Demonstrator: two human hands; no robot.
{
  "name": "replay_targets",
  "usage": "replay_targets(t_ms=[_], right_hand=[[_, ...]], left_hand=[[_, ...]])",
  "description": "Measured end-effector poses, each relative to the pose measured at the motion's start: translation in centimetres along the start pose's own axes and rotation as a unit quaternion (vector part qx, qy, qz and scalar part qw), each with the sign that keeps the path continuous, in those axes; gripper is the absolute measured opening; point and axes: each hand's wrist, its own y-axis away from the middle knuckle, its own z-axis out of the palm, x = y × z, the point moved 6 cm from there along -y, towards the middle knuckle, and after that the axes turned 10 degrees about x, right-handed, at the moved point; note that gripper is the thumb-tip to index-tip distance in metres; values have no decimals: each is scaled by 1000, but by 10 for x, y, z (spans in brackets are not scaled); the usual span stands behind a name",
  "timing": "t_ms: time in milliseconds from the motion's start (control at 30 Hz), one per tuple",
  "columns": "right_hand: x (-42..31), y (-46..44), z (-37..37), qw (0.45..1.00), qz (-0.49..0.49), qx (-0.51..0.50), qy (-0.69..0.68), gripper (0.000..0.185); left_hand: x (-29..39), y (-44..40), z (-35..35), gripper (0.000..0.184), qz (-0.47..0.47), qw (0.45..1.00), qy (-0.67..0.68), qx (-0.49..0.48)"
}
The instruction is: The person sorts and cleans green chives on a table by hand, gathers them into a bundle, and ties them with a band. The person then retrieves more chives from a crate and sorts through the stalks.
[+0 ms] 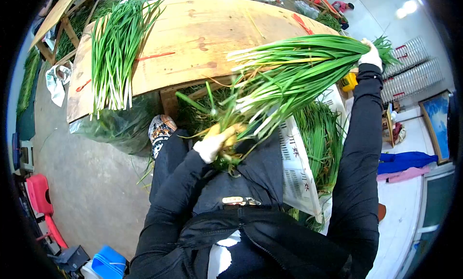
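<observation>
My right hand (371, 56), in a white glove, is closed around the leafy end of a large bunch of garlic chives (308, 66). The bunch stretches leftward above the table's near edge, its pale stem ends fanned out and hanging partly over my lap. My left hand (219, 140), in a yellow and white glove, is closed below those stem ends. Loose yellowed and green chive leaves (226, 160) stick out around its fingers, slightly blurred. Another bunch of chives (115, 52) lies on the left of the wooden table (193, 33), stems toward me.
Red ties (154, 56) lie on the table. Below it on the left is a clear plastic bag of greens (120, 124). More chives (318, 144) rest in a printed white sack (299, 168) by my right arm. A red plastic stool (39, 194) and blue bin (108, 263) stand lower left.
</observation>
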Motion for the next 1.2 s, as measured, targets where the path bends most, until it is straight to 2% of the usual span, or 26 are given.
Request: replay_targets(t_ms=[33,67,133,167,200,267,333,367,433,467,500,533,567,633,667,733,800,867,933,1000,1033,1067,1100,1133,1167,1200], right_hand=[[22,-21,15,998,-6,-18,-64,34],[81,-74,71,973,18,-41,-227,35],[69,-74,42,963,41,-60,-261,38],[104,-107,74,926,91,-73,-360,41],[90,-101,56,953,57,-73,-289,46],[83,-102,44,980,16,-59,-191,52],[64,-93,27,997,9,-48,-61,52],[19,-54,-10,997,33,-61,33,42],[8,-48,-9,999,9,-41,-6,41],[-12,-32,-20,999,7,-41,3,41],[-13,-33,-16,1000,-1,-27,8,41],[-15,-36,-7,1000,-9,-14,13,41],[-26,-35,-9,999,-30,24,-6,36],[-37,-34,-11,998,-45,-13,-33,34],[-46,-29,-16,997,-40,-29,-56,34],[-32,-53,6,997,-45,23,-52,38],[-19,-80,18,996,-61,30,-57,44],[-21,-90,11,997,-69,20,12,41],[-7,-115,23,996,-80,-14,36,32],[23,-162,57,964,-100,-108,-223,29],[45,-189,79,874,-81,-272,-395,30],[40,-182,66,909,-83,-162,-374,32],[31,-170,52,929,-85,-82,-350,37],[19,-157,41,938,-84,-28,-335,45],[2,-135,27,939,-74,5,-337,53],[-28,-93,-10,974,-72,-8,-213,52]], left_hand=[[-17,4,-25,21,-9,999,23,36],[-31,9,-49,20,-18,996,47,72],[-74,17,-104,22,-155,937,192,246],[-91,13,-119,24,-146,921,163,323],[-79,3,-116,28,-115,971,74,199],[-51,-14,-68,39,-52,972,14,228],[-14,-37,-8,49,57,993,-17,104],[-2,-50,18,50,122,986,-22,111],[17,-63,64,48,126,992,16,6],[20,-62,87,44,61,991,60,-105],[3,-75,96,34,-52,994,47,-83],[-10,-79,102,24,-106,991,74,-41],[-15,-80,102,22,-95,993,34,-54],[-31,-76,106,17,-67,991,9,-117],[-13,-57,104,17,-47,984,-131,-110],[-49,-55,87,18,-74,974,-155,-144],[-82,-49,45,22,-158,966,-180,-94],[-104,-38,-7,21,-168,978,-104,68],[-175,-40,-90,30,-302,915,91,251],[-132,-30,-85,43,-192,956,30,219],[-107,-30,-65,71,-180,979,-36,93],[-108,-43,-71,98,-224,940,-177,187],[-118,-68,-73,116,-186,955,-165,161],[-81,-73,-48,109,-95,971,-164,144],[-19,-55,-3,105,-31,993,-81,84],[5,-58,17,101,96,995,33,17]])
